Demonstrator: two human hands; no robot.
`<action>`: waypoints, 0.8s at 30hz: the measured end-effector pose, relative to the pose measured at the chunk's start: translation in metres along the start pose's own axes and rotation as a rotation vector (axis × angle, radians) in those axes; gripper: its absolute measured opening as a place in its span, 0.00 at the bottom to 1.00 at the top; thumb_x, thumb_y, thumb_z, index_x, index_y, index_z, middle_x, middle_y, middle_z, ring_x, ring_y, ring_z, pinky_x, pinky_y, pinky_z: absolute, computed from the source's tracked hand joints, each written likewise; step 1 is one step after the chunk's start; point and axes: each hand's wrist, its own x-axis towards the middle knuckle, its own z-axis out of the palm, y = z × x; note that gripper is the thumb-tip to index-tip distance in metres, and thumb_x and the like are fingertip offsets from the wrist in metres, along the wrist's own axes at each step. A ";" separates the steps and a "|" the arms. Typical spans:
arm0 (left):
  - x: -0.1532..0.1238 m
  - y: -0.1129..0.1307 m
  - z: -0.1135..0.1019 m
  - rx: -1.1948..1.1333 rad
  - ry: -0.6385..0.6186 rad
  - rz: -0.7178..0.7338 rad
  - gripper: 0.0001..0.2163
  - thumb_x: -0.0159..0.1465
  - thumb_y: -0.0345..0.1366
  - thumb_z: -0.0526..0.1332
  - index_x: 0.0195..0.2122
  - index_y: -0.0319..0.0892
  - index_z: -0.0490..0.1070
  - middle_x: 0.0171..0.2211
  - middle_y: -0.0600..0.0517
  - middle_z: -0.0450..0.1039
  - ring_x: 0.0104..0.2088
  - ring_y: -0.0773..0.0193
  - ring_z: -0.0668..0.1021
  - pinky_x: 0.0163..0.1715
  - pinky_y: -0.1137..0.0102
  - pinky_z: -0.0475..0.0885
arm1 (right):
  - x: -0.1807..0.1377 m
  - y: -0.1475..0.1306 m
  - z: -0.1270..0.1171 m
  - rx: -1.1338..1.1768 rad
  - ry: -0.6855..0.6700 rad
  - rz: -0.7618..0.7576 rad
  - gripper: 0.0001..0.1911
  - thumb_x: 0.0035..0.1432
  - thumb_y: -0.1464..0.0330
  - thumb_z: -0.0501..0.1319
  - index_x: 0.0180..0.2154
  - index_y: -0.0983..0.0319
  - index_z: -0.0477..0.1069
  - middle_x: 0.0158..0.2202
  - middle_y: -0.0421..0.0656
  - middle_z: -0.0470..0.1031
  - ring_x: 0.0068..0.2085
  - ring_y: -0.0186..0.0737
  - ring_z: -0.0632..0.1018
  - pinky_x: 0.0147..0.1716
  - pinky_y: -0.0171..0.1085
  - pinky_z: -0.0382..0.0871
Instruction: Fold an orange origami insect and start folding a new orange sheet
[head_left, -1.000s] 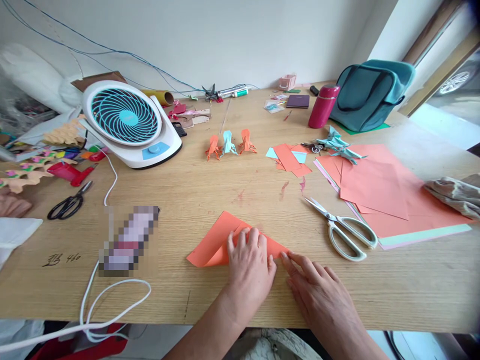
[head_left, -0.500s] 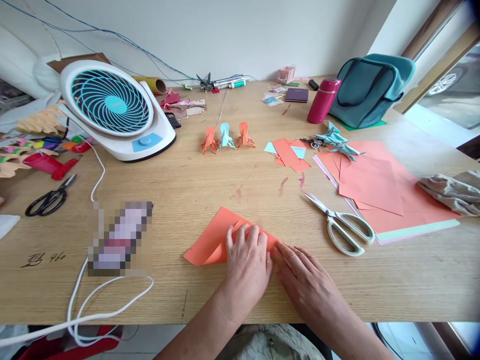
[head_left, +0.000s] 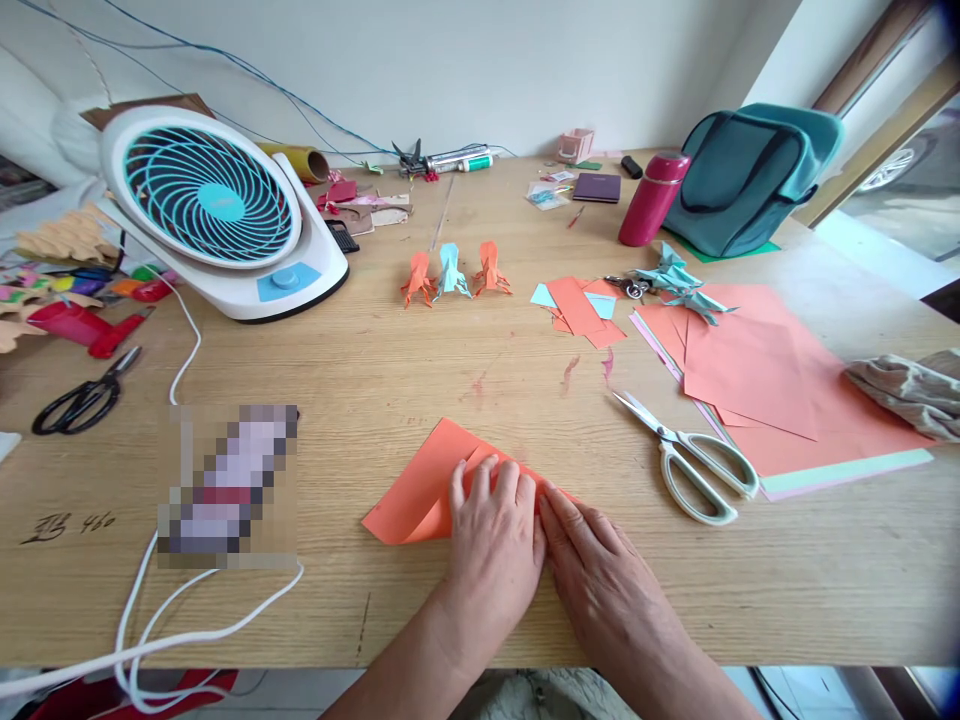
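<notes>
A folded orange paper sheet lies on the wooden table near its front edge. My left hand lies flat on the sheet's right part, fingers stretched out and pressing down. My right hand rests flat beside it, fingertips touching the fold's right end next to the left hand. Neither hand grips anything.
White-handled scissors lie right of the hands, beside a stack of orange paper sheets. Three small folded paper figures stand mid-table. A white and teal fan, black scissors and a white cable are left; red bottle and teal bag far right.
My right hand has slid left along the fold until it touches my left hand. The left hand stays pressed on the paper. The camera has shifted slightly.
</notes>
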 end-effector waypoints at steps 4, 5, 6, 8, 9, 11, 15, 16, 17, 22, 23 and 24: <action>-0.002 -0.003 0.000 -0.010 -0.011 0.012 0.05 0.66 0.31 0.56 0.41 0.42 0.69 0.49 0.47 0.72 0.55 0.49 0.71 0.61 0.43 0.59 | 0.000 0.000 0.000 0.010 0.050 -0.011 0.16 0.65 0.70 0.53 0.48 0.68 0.76 0.59 0.54 0.73 0.63 0.53 0.66 0.55 0.48 0.68; -0.003 -0.003 -0.001 -0.014 -0.010 0.019 0.05 0.65 0.31 0.56 0.41 0.42 0.69 0.50 0.47 0.72 0.55 0.50 0.71 0.61 0.43 0.59 | 0.001 0.000 -0.002 0.015 0.063 0.007 0.17 0.67 0.70 0.52 0.48 0.67 0.76 0.59 0.53 0.73 0.63 0.52 0.67 0.55 0.46 0.68; -0.003 -0.004 -0.001 -0.018 -0.009 0.027 0.05 0.65 0.30 0.56 0.41 0.42 0.69 0.50 0.47 0.72 0.55 0.50 0.71 0.61 0.43 0.59 | 0.001 0.000 -0.004 0.023 0.073 0.025 0.17 0.68 0.70 0.51 0.49 0.67 0.76 0.59 0.53 0.73 0.62 0.50 0.68 0.55 0.45 0.68; -0.003 -0.006 -0.001 -0.020 -0.006 0.043 0.05 0.65 0.30 0.57 0.42 0.42 0.69 0.50 0.47 0.72 0.56 0.50 0.71 0.61 0.43 0.59 | 0.002 0.001 -0.007 0.043 0.075 0.062 0.19 0.69 0.69 0.50 0.51 0.68 0.74 0.60 0.54 0.72 0.59 0.49 0.70 0.54 0.44 0.68; -0.003 -0.007 -0.002 -0.019 -0.009 0.050 0.05 0.65 0.30 0.57 0.42 0.43 0.69 0.50 0.47 0.73 0.56 0.50 0.71 0.61 0.43 0.59 | 0.002 0.002 -0.008 0.057 0.068 0.076 0.19 0.68 0.69 0.50 0.53 0.69 0.73 0.60 0.54 0.72 0.58 0.48 0.71 0.54 0.43 0.68; -0.003 -0.009 -0.002 -0.015 -0.018 0.064 0.06 0.65 0.30 0.57 0.42 0.43 0.69 0.50 0.48 0.73 0.56 0.50 0.71 0.61 0.42 0.59 | 0.001 0.003 -0.009 0.088 0.050 0.099 0.20 0.67 0.70 0.51 0.56 0.70 0.71 0.62 0.55 0.70 0.57 0.48 0.71 0.55 0.43 0.68; -0.003 -0.014 -0.004 -0.004 -0.020 0.095 0.07 0.65 0.31 0.58 0.44 0.43 0.69 0.50 0.48 0.73 0.56 0.50 0.72 0.61 0.43 0.60 | -0.003 0.003 -0.007 0.132 0.008 0.118 0.22 0.65 0.70 0.54 0.59 0.71 0.69 0.64 0.55 0.67 0.57 0.49 0.71 0.55 0.44 0.68; -0.003 -0.016 -0.005 0.001 -0.016 0.106 0.07 0.65 0.31 0.57 0.43 0.43 0.69 0.51 0.47 0.73 0.57 0.50 0.71 0.61 0.43 0.60 | -0.004 0.003 -0.007 0.140 0.001 0.122 0.22 0.65 0.70 0.55 0.59 0.71 0.68 0.64 0.55 0.67 0.57 0.49 0.71 0.56 0.44 0.68; -0.004 -0.018 -0.005 0.004 -0.015 0.120 0.07 0.65 0.31 0.57 0.43 0.43 0.69 0.51 0.47 0.73 0.57 0.51 0.71 0.61 0.43 0.60 | -0.004 0.003 -0.006 0.149 -0.001 0.127 0.23 0.65 0.69 0.55 0.59 0.71 0.69 0.64 0.55 0.67 0.57 0.49 0.71 0.56 0.44 0.68; -0.005 -0.030 -0.006 -0.005 -0.039 0.185 0.08 0.66 0.31 0.55 0.45 0.43 0.69 0.56 0.47 0.72 0.59 0.51 0.71 0.63 0.40 0.57 | -0.005 0.002 -0.005 0.175 -0.005 0.151 0.24 0.65 0.68 0.56 0.60 0.70 0.68 0.64 0.53 0.67 0.57 0.49 0.71 0.55 0.44 0.68; -0.005 -0.032 -0.006 -0.008 -0.047 0.191 0.08 0.66 0.31 0.55 0.45 0.43 0.69 0.57 0.47 0.72 0.60 0.51 0.71 0.62 0.40 0.57 | -0.005 0.002 -0.005 0.176 -0.010 0.153 0.24 0.65 0.68 0.57 0.60 0.71 0.68 0.64 0.53 0.67 0.57 0.49 0.71 0.55 0.44 0.69; -0.006 -0.035 -0.006 -0.012 -0.057 0.200 0.08 0.66 0.31 0.55 0.45 0.44 0.69 0.58 0.48 0.72 0.60 0.52 0.71 0.63 0.39 0.57 | -0.005 0.002 -0.005 0.178 -0.016 0.154 0.24 0.65 0.68 0.57 0.60 0.71 0.68 0.64 0.53 0.67 0.57 0.49 0.71 0.55 0.44 0.69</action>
